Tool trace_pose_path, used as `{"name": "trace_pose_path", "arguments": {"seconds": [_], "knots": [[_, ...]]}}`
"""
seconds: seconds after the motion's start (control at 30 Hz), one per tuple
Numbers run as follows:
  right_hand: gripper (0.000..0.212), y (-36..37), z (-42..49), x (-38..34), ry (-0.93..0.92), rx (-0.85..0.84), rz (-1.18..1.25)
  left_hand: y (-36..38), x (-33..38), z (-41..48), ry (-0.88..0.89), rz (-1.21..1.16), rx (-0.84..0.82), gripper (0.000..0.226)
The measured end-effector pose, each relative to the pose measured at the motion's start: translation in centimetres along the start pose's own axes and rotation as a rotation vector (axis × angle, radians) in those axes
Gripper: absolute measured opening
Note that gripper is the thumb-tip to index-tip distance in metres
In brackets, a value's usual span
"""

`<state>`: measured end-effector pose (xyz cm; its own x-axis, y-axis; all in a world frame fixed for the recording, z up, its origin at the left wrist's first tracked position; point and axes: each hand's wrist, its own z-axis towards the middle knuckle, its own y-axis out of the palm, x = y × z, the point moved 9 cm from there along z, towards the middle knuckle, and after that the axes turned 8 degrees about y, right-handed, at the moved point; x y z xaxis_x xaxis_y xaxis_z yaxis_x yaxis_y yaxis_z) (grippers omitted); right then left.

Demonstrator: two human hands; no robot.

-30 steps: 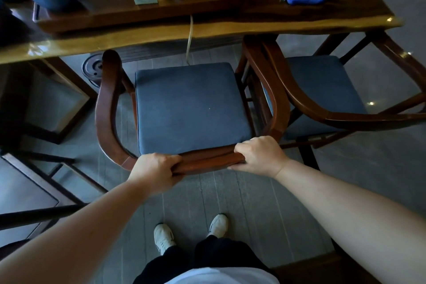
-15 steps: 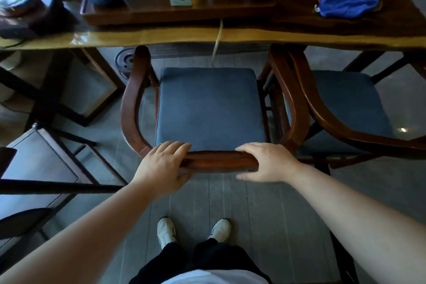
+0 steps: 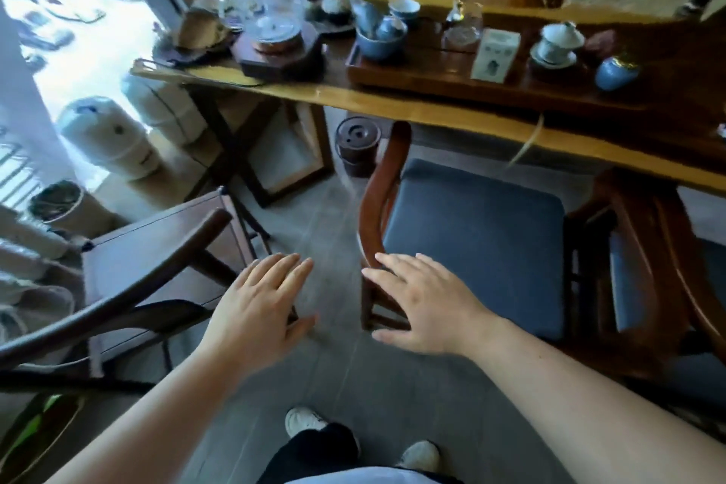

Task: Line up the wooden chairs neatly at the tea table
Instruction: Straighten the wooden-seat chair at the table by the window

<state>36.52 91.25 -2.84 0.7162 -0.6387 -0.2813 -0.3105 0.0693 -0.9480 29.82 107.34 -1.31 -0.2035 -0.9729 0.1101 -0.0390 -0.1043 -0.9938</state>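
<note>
Both hands empty, fingers spread: left hand (image 3: 257,308) over floor, right hand (image 3: 422,305) beside blue-cushioned wooden chair (image 3: 471,236) at table (image 3: 393,100).

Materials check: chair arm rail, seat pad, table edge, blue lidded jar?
Arm rail: reddish-brown wood, apparently varnished; it shows a soft sheen.
Seat pad: matte blue-grey fabric, likely cushioned; no shine.
Table edge: lighter wood with a wavy, natural-looking rim, glossy from reflections.
Blue jar: probably glazed ceramic, given its bright highlight.

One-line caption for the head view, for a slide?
Both hands open, left hand and right hand, beside the blue-cushioned chair tucked at the tea table.
</note>
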Motion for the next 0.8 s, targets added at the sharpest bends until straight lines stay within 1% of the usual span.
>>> {"name": "trace_pose_path", "arguments": {"seconds": [0.23,0.37,0.43,0.5,0.63,0.7,0.8], "knots": [[0.080,0.2,8.3,-9.4,-0.142,-0.016,-0.005,-2.9,-11.0,-6.8,-0.207,-0.045,0.098,0.067],[0.079,1.6,13.1,-14.5,-0.225,-0.062,0.002,-2.8,-16.6,-10.9,-0.304,-0.040,0.082,0.069],[0.079,1.9,14.0,-15.6,-0.237,-0.073,0.009,-2.8,-17.6,-11.7,-0.316,-0.033,0.089,0.069],[0.080,3.1,16.2,-17.9,-0.285,-0.109,0.006,-2.3,-20.1,-14.1,-0.408,-0.042,0.072,0.069],[0.077,4.2,20.5,-21.2,-0.374,-0.149,0.000,-1.4,-23.2,-17.3,-0.532,-0.042,0.025,0.069],[0.076,4.7,22.7,-22.8,-0.440,-0.157,-0.008,-1.2,-24.7,-18.3,-0.600,-0.043,0.006,0.069],[0.078,5.7,25.9,-25.3,-0.525,-0.215,-0.016,-1.0,-26.8,-19.4,-0.694,-0.068,-0.023,0.070]]}}
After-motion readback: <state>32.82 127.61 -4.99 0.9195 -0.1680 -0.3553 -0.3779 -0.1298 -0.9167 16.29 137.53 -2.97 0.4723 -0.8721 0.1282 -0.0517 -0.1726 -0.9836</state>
